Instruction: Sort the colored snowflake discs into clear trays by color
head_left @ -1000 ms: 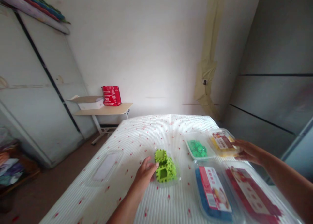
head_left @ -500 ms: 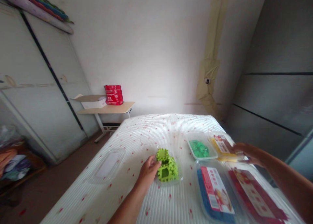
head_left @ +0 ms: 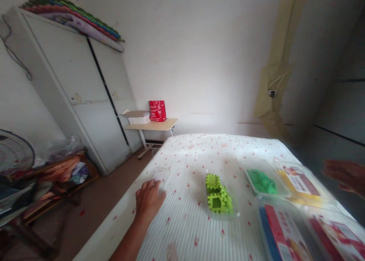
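My left hand (head_left: 148,198) lies on a clear plastic lid (head_left: 160,175) near the left edge of the bed, fingers curved over it. A lime-green block piece structure (head_left: 217,194) sits in a clear tray to its right, apart from the hand. My right hand (head_left: 343,175) hovers at the far right, blurred, above a box of yellow pieces (head_left: 298,182). A tray of green pieces (head_left: 261,181) lies beside that box.
A blue-piece box (head_left: 278,230) and a red-piece box (head_left: 339,234) lie at the lower right. The bed (head_left: 199,154) has a white spotted cover. A wardrobe (head_left: 76,97), a small side table (head_left: 152,126) with a red bag, and floor clutter stand to the left.
The view swung left. My left hand left the green structure and moved left onto the clear lid. My right hand lifted off the yellow box.
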A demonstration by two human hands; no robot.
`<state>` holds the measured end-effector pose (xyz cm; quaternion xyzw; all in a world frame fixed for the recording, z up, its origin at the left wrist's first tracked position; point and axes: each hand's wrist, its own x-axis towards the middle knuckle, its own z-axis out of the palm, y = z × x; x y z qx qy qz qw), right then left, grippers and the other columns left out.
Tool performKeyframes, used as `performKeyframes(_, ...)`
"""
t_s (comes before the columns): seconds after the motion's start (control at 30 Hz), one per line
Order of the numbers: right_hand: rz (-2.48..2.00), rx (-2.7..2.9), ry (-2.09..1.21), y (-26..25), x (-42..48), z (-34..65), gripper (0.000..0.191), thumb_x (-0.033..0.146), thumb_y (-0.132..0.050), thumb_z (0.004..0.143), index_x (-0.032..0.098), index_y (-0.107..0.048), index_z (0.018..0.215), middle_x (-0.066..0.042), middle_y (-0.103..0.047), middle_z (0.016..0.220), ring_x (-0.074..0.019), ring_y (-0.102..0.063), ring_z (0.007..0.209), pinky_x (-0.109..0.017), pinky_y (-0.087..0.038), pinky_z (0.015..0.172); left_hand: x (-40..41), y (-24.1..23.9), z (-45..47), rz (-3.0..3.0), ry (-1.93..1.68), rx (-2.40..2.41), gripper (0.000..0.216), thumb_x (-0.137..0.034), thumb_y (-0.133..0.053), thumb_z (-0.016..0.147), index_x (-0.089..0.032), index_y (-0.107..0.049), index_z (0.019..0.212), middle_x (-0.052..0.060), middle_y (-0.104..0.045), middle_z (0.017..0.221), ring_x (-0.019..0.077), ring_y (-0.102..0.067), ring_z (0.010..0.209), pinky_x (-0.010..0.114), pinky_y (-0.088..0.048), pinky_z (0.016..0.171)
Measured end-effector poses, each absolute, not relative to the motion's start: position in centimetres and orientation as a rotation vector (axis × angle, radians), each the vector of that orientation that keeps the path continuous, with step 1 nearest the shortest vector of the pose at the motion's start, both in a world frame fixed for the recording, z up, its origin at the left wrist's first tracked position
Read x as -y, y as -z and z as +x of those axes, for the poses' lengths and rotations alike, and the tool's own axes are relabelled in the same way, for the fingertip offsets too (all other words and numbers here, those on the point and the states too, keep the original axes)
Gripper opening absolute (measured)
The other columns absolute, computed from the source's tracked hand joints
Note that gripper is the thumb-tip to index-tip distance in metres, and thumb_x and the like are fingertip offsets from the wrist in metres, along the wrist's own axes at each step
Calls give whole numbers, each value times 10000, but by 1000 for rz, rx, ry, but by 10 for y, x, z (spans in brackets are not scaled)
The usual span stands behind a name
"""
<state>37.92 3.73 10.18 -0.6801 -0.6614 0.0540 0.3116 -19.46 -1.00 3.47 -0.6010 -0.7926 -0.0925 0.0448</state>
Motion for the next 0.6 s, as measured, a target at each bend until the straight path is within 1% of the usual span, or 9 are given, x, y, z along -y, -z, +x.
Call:
performKeyframes(0.07,-1693,1867,-199,-100,-13,340,232,468,-540,735,327,-699,828,-108,-649,1114,-220,-647,890,-386,-496,814,13,-30,-201,-1858,221,2412,360,-331,-465,797,-178,-591,1098,107,-600,1142,261,-504,1067,373,-372,849)
performKeyframes(0.13,-1550,1994,-201,-88,18,285,336,472,-583,721,398,-648,1042,-81,-631,1158,-266,-629,945,-436,-523,820,14,-26,-201,-1866,202,2384,314,-312,-433,818,-169,-604,1041,102,-617,1084,250,-538,1003,353,-388,798)
performKeyframes(0.17,-1451,2087,-160,-80,34,254,387,447,-572,742,413,-606,1126,-67,-633,1158,-280,-621,973,-466,-520,846,15,-25,-199,-1854,198,2370,286,-293,-422,826,-167,-610,1002,98,-623,1053,245,-549,978,345,-390,782)
performKeyframes(0.23,-1269,2290,-79,-61,59,194,399,317,-541,762,405,-599,1148,-37,-635,1166,-287,-612,1011,-473,-536,838,16,-25,-194,-1830,181,2347,242,-244,-409,834,-162,-620,918,96,-632,992,232,-569,930,329,-392,759)
performKeyframes(0.27,-1228,2351,-26,-51,67,167,420,251,-543,729,378,-623,1121,-38,-639,1163,-297,-616,1005,-461,-556,799,17,-26,-192,-1821,172,2339,234,-222,-403,837,-159,-623,881,98,-634,963,225,-580,900,322,-393,744)
performKeyframes(0.33,-1312,2419,77,-32,74,126,497,128,-504,688,308,-628,1134,-64,-607,1219,-295,-633,972,-411,-585,726,19,-29,-192,-1798,186,2313,246,-198,-386,847,-156,-628,841,103,-635,921,215,-594,840,310,-396,707)
performKeyframes(0.43,-1480,2379,222,-10,69,99,584,38,-429,685,233,-575,1216,-115,-569,1263,-274,-662,877,-322,-600,564,25,-35,-200,-1726,265,2262,279,-197,-350,868,-164,-624,830,97,-635,896,205,-602,776,292,-395,650)
performKeyframes(0.5,-1504,2350,315,-1,64,96,588,9,-399,696,216,-572,1218,-121,-612,1202,-274,-659,881,-313,-601,578,30,-40,-208,-1670,318,2257,287,-212,-331,879,-166,-612,839,91,-637,904,204,-606,769,283,-390,626)
performKeyframes(0.6,-1429,2374,372,8,60,99,569,-1,-398,703,217,-588,1194,-107,-662,1102,-259,-655,892,-316,-593,689,39,-51,-217,-1612,433,2264,292,-239,-310,888,-166,-591,853,92,-639,894,211,-607,803,281,-395,649)
